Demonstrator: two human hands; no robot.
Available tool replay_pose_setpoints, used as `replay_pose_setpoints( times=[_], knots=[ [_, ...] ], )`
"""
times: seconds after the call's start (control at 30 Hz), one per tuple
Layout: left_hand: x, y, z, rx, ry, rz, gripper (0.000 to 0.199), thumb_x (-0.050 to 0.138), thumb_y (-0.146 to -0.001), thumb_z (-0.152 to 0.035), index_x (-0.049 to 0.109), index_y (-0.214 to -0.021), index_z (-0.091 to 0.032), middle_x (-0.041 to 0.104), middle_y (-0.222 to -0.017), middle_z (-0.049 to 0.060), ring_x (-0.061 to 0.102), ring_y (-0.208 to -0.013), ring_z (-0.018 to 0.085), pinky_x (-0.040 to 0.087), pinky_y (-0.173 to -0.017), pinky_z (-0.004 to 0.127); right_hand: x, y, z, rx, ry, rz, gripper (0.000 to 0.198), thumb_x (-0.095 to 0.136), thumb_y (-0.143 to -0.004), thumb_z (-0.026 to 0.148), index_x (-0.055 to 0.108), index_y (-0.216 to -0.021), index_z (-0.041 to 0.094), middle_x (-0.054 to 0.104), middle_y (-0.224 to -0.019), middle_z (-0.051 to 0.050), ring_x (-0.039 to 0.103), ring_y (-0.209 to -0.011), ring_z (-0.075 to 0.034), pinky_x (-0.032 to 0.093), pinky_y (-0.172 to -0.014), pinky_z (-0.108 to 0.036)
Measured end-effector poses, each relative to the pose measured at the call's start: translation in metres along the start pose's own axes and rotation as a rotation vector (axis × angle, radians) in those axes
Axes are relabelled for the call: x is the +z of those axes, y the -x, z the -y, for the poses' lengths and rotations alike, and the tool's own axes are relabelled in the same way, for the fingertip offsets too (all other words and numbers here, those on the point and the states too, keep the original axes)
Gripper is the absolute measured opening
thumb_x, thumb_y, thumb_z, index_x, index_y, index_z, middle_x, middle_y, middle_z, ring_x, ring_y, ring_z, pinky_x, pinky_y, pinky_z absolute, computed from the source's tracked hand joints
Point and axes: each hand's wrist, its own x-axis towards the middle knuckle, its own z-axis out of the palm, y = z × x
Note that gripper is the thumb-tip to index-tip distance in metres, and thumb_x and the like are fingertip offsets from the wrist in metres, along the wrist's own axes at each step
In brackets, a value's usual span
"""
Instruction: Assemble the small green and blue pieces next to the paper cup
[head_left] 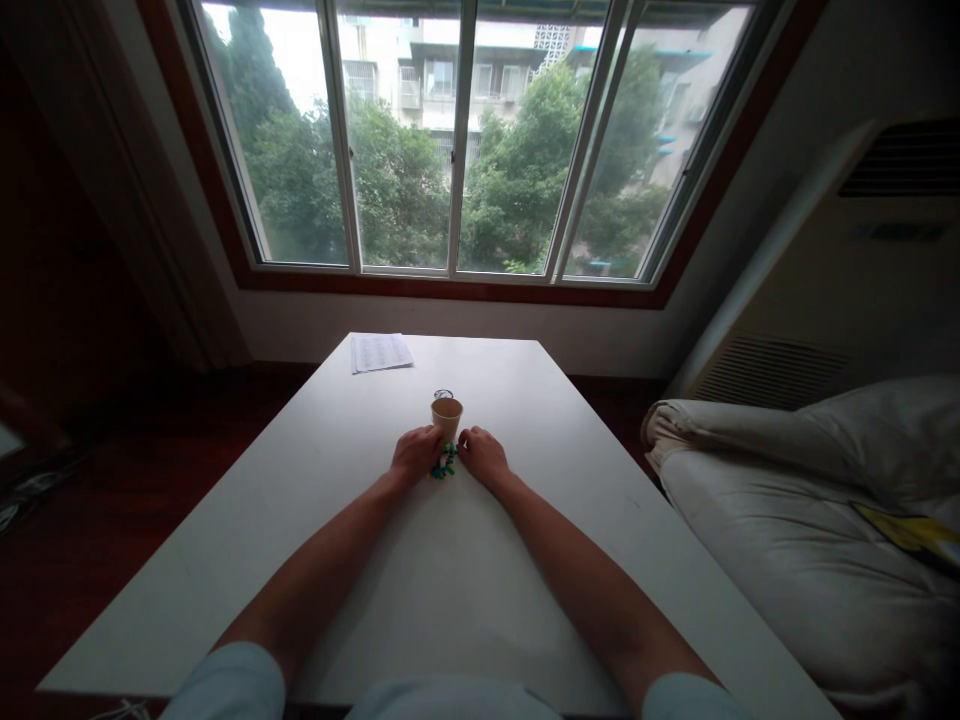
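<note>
A brown paper cup [447, 420] stands upright on the white table [442, 590], its open mouth facing up. On the near side of it lies a small cluster of green and blue pieces [448, 463], too small to name. My left hand [417, 453] rests at the left of the cup and the pieces, fingers curled inward. From the right, my right hand [484, 453] reaches in beside the same pieces with its fingers bent together. Whatever either hand has between its fingertips is too small or hidden to make out.
Behind the cup lies a thin dark looped item [443, 394]. Sheets of printed paper [381, 352] lie at the table's far left corner. A padded beige seat or bedding [780, 520] stands right of the table, and a wide window [457, 150] is beyond it.
</note>
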Motion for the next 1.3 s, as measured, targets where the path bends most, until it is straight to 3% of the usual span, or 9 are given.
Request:
replay_pose_setpoints(
  times=[0.27, 0.63, 0.8, 1.3],
  knots=[
    [-0.0020, 0.0020, -0.0038, 0.111, 0.051, -0.161, 0.027, 0.040, -0.101, -0.028, 0.065, -0.092, -0.022, 0.066, -0.086, 0.003, 0.059, -0.078, 0.016, 0.039, -0.069, 0.026, 0.0048, -0.0018, -0.0033, 0.000, -0.005, -0.003, 0.016, 0.054, -0.098, 0.031, 0.066, -0.103, 0.023, 0.063, -0.104, -0.005, 0.055, -0.101, -0.018, 0.037, -0.080, -0.026],
    [-0.0011, 0.0041, -0.0005, 0.177, 0.137, -0.287, 0.024, 0.043, -0.098, -0.021, 0.067, -0.101, -0.024, 0.065, -0.099, 0.002, 0.056, -0.072, 0.012, 0.040, -0.064, 0.024, 0.0040, -0.0015, -0.0034, 0.000, -0.020, 0.007, 0.015, 0.054, -0.098, 0.031, 0.067, -0.103, 0.023, 0.063, -0.104, -0.006, 0.055, -0.101, -0.018, 0.036, -0.080, -0.026],
    [-0.0012, 0.0045, -0.0011, 0.175, 0.136, -0.313, 0.023, 0.044, -0.100, -0.025, 0.066, -0.099, -0.022, 0.064, -0.090, 0.003, 0.055, -0.069, 0.012, 0.040, -0.063, 0.024, 0.0078, -0.0029, -0.0059, -0.009, -0.021, 0.001, 0.015, 0.055, -0.097, 0.030, 0.067, -0.102, 0.023, 0.062, -0.104, -0.005, 0.055, -0.100, -0.018, 0.036, -0.080, -0.026],
    [0.0006, 0.0045, -0.0013, 0.172, 0.133, -0.342, 0.022, 0.044, -0.100, -0.024, 0.065, -0.102, -0.022, 0.066, -0.096, 0.003, 0.058, -0.070, 0.011, 0.043, -0.063, 0.023, 0.0055, -0.0021, -0.0043, -0.016, -0.014, -0.002, 0.015, 0.054, -0.098, 0.031, 0.067, -0.102, 0.023, 0.063, -0.103, -0.005, 0.055, -0.100, -0.018, 0.037, -0.081, -0.026]
  ],
)
